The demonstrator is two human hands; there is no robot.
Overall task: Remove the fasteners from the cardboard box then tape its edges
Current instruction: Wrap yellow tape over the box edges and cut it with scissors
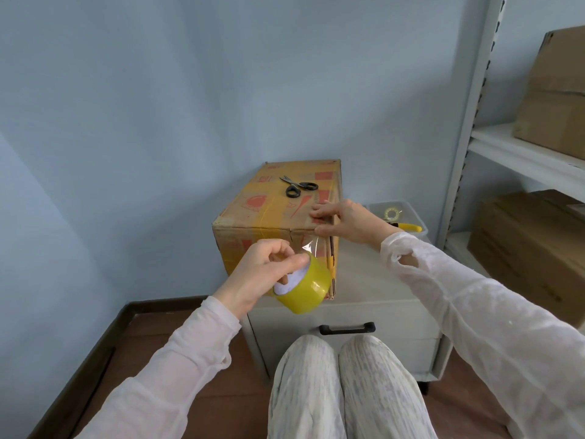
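Observation:
A brown cardboard box (253,213) with red print and yellowish tape strips stands on a white drawer cabinet (373,299). Black-handled scissors (297,186) lie on its top. My left hand (256,277) grips a yellow tape roll (308,288) in front of the box, fingers inside its core. A clear strip of tape (311,245) runs from the roll up to the box's near right corner. My right hand (346,221) presses the tape end onto that top corner, fingers on top and thumb on the front face.
A clear plastic bin (408,210) with a small tape ring and a yellow-handled tool sits right of the box. White metal shelving (468,128) on the right holds large cardboard boxes (538,248). A blue wall is behind; my knees are below the cabinet.

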